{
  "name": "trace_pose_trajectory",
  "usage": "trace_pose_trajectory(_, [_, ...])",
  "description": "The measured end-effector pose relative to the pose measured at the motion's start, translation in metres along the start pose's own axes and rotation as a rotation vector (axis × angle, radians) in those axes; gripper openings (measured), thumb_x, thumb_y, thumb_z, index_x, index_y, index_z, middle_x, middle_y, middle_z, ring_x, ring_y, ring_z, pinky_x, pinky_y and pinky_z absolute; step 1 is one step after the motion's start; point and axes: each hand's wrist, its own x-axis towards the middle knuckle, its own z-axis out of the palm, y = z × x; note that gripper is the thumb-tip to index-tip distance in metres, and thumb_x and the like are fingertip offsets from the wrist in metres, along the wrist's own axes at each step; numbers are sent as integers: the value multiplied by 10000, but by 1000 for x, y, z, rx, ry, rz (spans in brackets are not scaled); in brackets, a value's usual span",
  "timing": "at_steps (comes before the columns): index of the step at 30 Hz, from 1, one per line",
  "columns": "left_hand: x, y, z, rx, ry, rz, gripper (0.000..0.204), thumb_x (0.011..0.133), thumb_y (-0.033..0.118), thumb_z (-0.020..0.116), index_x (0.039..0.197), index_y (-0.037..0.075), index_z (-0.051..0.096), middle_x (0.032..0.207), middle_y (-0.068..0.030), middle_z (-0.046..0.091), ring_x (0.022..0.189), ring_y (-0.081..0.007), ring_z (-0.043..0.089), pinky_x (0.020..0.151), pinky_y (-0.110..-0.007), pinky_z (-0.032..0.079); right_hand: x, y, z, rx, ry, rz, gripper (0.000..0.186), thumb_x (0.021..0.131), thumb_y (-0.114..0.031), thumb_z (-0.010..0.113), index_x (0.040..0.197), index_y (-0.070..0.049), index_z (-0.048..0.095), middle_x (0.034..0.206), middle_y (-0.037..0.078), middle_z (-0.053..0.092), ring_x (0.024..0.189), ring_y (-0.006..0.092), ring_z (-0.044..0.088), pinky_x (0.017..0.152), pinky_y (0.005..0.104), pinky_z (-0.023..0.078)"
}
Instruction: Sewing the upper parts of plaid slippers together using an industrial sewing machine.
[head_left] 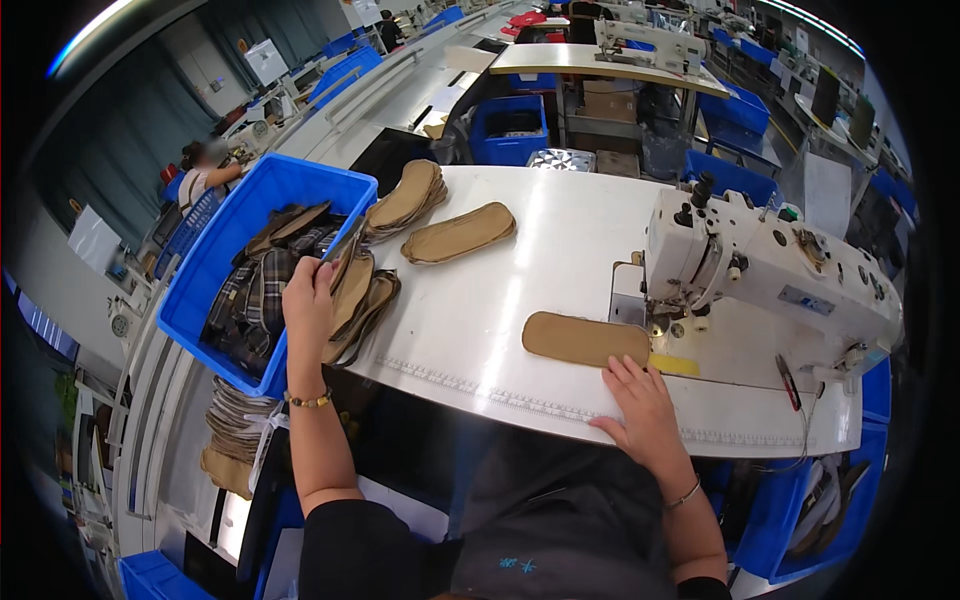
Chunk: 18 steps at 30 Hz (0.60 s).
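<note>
Left hand (310, 298) pinching a tan piece (347, 256) left of centre, right hand (640, 408) open on the tan pad (585, 340) right of centre, seemingly under way, upper-left stack (405, 202) apparently left.

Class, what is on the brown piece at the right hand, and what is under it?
The right hand overlaps the near edge of the brown piece. White tabletop shows around it; underneath is covered, so whether the yellow strip continues there is unclear.

The tan pad (580, 338) looks matt, the tabletop (470, 310) glossy.
</note>
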Motion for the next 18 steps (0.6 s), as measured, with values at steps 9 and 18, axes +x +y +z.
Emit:
trace_pose_trajectory(9, [-107,116,28,-1314,-865,-129,227,1049,250,497,965,41,528,1035,-130,674,938,-157,641,870,-305,513,8,-26,11,970,138,138,797,798,-218,810,1455,5,417,1440,160,515,1345,271,490,1122,459,369])
trace_pose_trajectory(18, [-161,162,61,-1308,-1418,-178,362,1059,307,470,776,82,481,604,58,388,534,-52,304,499,-230,257,-3,-22,-8,1698,1,430,289,814,-28,790,1081,14,687,1014,58,718,916,116,655,835,283,537])
